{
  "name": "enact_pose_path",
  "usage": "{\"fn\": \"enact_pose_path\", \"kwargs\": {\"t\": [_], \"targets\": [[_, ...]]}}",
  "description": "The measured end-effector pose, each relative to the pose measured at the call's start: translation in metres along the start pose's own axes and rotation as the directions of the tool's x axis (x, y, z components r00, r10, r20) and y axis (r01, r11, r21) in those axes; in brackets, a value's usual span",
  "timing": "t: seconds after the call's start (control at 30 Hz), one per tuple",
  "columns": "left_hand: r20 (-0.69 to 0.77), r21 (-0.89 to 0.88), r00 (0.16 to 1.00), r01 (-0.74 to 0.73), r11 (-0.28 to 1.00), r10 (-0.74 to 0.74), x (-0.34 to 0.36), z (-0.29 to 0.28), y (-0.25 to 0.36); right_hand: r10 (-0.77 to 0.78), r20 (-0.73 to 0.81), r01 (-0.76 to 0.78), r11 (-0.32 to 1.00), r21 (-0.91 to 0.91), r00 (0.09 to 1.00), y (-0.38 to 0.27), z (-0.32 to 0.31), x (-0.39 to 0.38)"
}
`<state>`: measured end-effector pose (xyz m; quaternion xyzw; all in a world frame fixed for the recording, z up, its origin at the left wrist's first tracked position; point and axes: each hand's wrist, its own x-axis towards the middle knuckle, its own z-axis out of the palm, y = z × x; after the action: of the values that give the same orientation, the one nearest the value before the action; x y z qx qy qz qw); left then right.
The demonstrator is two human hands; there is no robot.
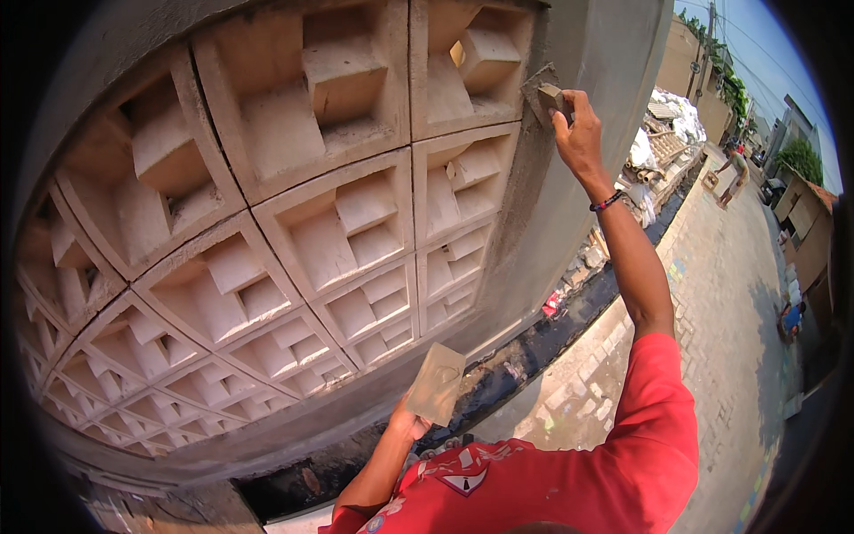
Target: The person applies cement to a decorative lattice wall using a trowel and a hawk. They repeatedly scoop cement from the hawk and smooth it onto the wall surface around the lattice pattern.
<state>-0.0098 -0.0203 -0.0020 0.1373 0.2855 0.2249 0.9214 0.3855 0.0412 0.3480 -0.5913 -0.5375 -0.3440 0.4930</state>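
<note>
My right hand (578, 133) is raised to the wall, gripping the block-like handle of a small trowel (544, 89), its flat blade against wet grey render (525, 160) on a strip right beside pale square breeze blocks (351, 222) with stepped openings. Lower down, my left hand (409, 418) holds a flat rectangular board (438, 381), greyish tan with some smears, in front of the lower part of the wall.
A dark drainage channel (498, 374) runs along the wall's foot beside a paved lane (721, 311). Rubble and white sacks (663, 133) are piled up ahead. A person (734, 173) stands bent down the lane; another person (790, 320) is at the far right.
</note>
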Motion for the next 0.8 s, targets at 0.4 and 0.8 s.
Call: {"fn": "enact_pose_path", "kwargs": {"t": [0.4,0.8], "targets": [[-0.022,-0.031,0.999,-0.034,0.999,0.034,0.001,-0.011,0.004,-0.267,0.048,0.27,0.918,-0.29,0.962,-0.031,-0.068,-0.015],[0.09,-0.012,0.995,0.052,0.999,-0.051,0.013,-0.005,-0.01,-0.52,0.331,0.593,0.492,-0.637,0.787,-0.071,-0.049,0.1]]}}
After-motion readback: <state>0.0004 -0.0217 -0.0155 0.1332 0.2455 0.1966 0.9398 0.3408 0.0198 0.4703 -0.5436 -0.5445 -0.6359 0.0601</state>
